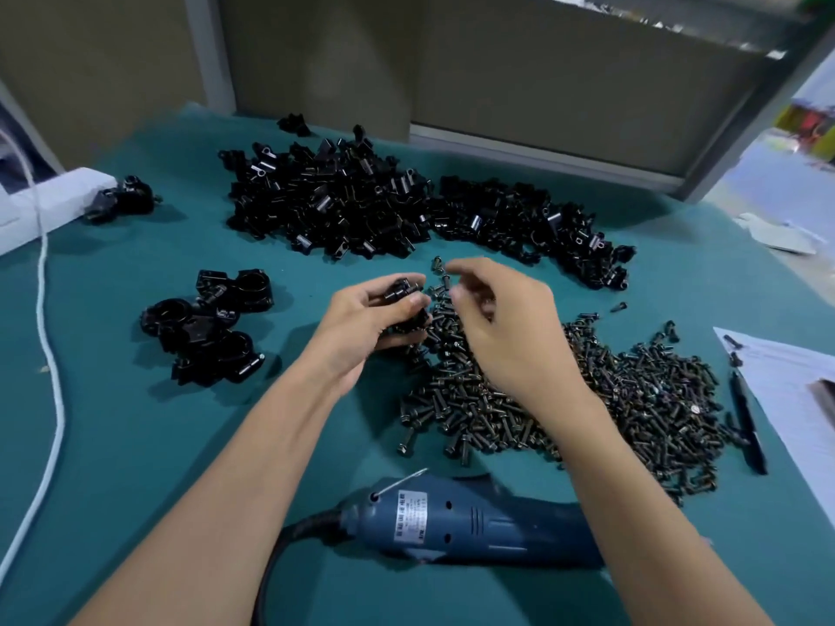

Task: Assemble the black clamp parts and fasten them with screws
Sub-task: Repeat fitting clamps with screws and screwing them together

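Observation:
My left hand (pixel 361 325) grips a black clamp part (pixel 403 296) above the green table, fingers curled round it. Just right of it, my right hand (pixel 501 327) hovers over the top of the screw pile (pixel 565 399), fingers bent and pinched together; the motion blur hides whether a screw is between them. A large heap of loose black clamp parts (pixel 388 205) lies across the back of the table. Several assembled clamps (pixel 208 327) sit in a group to the left of my left hand.
A blue electric screwdriver (pixel 470 519) lies near the front edge with its black cable. A white cord (pixel 49 354) runs down the left side to a white box (pixel 49 201). A lone clamp (pixel 122 198) sits beside it. Paper (pixel 795 390) and a pen (pixel 748 422) lie at right.

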The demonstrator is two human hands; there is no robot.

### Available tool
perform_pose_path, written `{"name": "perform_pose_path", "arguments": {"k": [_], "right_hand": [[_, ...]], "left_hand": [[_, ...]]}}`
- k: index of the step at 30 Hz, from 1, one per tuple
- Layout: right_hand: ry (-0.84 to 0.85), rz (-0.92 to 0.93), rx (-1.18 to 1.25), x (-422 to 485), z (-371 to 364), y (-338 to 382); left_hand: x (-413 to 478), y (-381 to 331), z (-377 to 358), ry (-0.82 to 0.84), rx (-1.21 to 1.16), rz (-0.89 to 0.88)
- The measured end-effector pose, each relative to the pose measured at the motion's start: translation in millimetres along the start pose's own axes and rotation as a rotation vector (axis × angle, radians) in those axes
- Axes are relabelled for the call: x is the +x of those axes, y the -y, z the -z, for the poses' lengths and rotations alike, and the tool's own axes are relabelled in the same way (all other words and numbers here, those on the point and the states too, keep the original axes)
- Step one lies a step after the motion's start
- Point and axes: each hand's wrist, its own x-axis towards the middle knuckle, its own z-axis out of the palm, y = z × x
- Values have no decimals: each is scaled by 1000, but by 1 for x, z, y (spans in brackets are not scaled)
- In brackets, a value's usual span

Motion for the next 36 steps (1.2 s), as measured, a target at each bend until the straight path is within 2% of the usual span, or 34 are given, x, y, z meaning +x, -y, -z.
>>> {"name": "perform_pose_path", "arguments": {"k": [5,11,14,17,18,20,24,26,28,30,31,34,36], "right_hand": [[134,-97,99,35,-17,-7],[70,-122,139,33,-22,-13],[-24,-105,180,32,-16,-11],[-116,-104,219,35,-3,-17],[-73,-121,214,36,0,-20],[119,-168,157,34,1,-23],[394,-189,75,30,0,-24],[464,-202,31,29,4,-21],[427,-168,-136,26,7,-19],[333,-86,-295,18,11,-9],[331,-28,-295,13,12,-2],[596,200,-181,-10,8,21],[751,366,-269,-26,-2,28]], "left_hand": [[0,2,0,68,75,-46],[-4,2,-7,78,213,-109],[-4,-1,-7,41,161,-114],[-2,-6,0,-74,53,-105],[-2,-7,2,-113,21,-106],[0,-9,6,-171,-17,-112],[1,-10,7,-219,-52,-126],[1,-10,8,-236,-75,-127],[1,-11,8,-250,-96,-123],[0,-12,9,-252,-113,-120],[0,-13,10,-252,-116,-121],[0,-13,10,-254,-129,-120],[0,-14,10,-253,-148,-115]]}}
